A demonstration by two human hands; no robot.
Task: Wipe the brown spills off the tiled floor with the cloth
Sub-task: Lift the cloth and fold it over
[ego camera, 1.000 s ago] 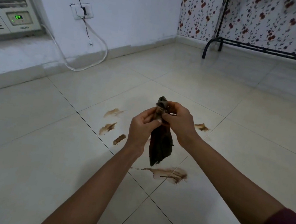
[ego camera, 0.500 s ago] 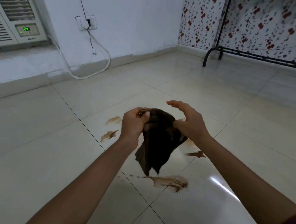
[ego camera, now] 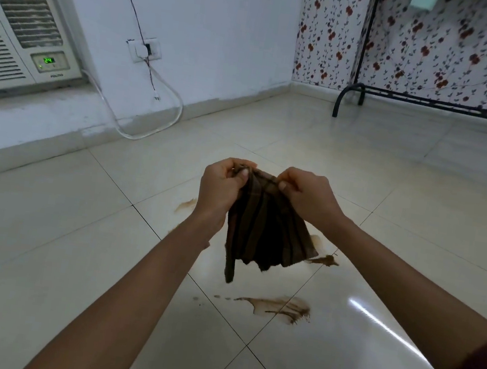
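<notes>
Cream tiled floor (ego camera: 360, 184) carries brown spills (ego camera: 278, 308) beneath the held cloth (ego camera: 264, 227).

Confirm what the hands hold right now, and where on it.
The dark cloth, pinched along its top edge by left hand and right hand; the rest hangs free.

Both hands up mid-frame: left hand (ego camera: 220, 186) and right hand (ego camera: 309, 196) pinch the dark cloth (ego camera: 264, 230) above brown spills (ego camera: 278, 308) on the tiled floor (ego camera: 41, 250).

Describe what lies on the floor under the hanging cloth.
Below the cloth lie pale tiles with a brown smear; another spill shows at its right edge. Whatever lies directly behind it is hidden.
</notes>
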